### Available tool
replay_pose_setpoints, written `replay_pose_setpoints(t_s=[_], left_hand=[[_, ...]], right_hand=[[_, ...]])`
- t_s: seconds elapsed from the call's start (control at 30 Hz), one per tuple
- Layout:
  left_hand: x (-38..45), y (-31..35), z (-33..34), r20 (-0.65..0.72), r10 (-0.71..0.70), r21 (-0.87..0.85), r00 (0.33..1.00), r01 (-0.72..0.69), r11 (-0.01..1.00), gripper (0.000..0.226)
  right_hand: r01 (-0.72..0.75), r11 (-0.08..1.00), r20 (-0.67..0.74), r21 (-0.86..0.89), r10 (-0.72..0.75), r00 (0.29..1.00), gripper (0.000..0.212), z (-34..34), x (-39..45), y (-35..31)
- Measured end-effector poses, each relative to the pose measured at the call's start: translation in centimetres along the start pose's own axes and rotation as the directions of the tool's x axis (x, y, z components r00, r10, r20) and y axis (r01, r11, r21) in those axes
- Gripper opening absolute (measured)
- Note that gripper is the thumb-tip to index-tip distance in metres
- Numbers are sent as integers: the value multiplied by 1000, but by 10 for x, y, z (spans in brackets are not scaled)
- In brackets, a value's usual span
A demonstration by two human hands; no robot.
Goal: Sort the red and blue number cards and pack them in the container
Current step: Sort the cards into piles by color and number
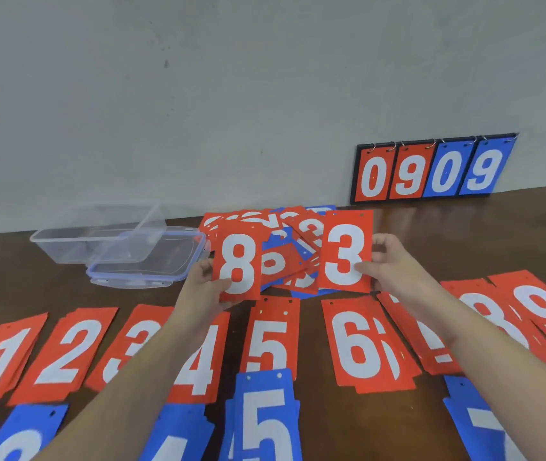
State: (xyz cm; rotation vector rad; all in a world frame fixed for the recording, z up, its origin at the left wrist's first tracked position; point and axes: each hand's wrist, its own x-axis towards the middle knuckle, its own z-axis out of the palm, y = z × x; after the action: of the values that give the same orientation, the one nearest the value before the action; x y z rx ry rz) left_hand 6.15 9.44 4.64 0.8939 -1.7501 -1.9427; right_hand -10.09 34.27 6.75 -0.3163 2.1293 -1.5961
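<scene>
My table [464,234] runs back to a grey wall [231,94], and the far edge meets it just behind the loose pile [285,247] of mixed red and blue cards. The barest stretch of wood lies to the right of that pile, in front of the scoreboard [431,168] that leans on the wall showing 0 9 0 9. At the far left the clear container [98,234] stands open, its rim partly over its blue-edged lid [145,264], which lies flat just beside the pile.

My left hand [205,284] pinches the red 8 [238,261] by its lower left corner, thumb on the face, and holds it upright above the table. My right hand [395,264] pinches the red 3 [345,251] by its right edge, also upright. Both cards hang in front of the pile, apart from each other.

Under my forearms runs the red row [265,341], sorted stacks reading 1, 2, 3, 4, 5, 6, then on to 8 and 9 at the right, close together with narrow strips of wood between. Nearer me lies the blue row [261,420], with a 5 stack overlapping the red 5's lower edge.
</scene>
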Motion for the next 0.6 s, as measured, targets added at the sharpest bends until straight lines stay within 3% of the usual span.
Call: replay_pose_setpoints(t_s=[0.13, 0.3, 0.43, 0.6], left_hand=[[-22, -5, -20, -48, -19, -54, 999, 17, 998, 45], [-51, -8, -59, -131, -34, -77, 991, 24, 997, 37], [-69, -11, -96, -219, -41, -101, 975, 20, 995, 35], [-91, -20, -136, -308, 4, -115, 951, -41, 993, 37]], right_hand=[[30, 999, 35, -11, -30, 999, 69, 21, -23, 4], [8, 1000, 63, -4, -8, 998, 81, 58, -37, 14], [-18, 999, 109, 29, 15, 994, 66, 86, -44, 18], [-51, 997, 171, -57, 60, 983, 37, 121, -54, 14]])
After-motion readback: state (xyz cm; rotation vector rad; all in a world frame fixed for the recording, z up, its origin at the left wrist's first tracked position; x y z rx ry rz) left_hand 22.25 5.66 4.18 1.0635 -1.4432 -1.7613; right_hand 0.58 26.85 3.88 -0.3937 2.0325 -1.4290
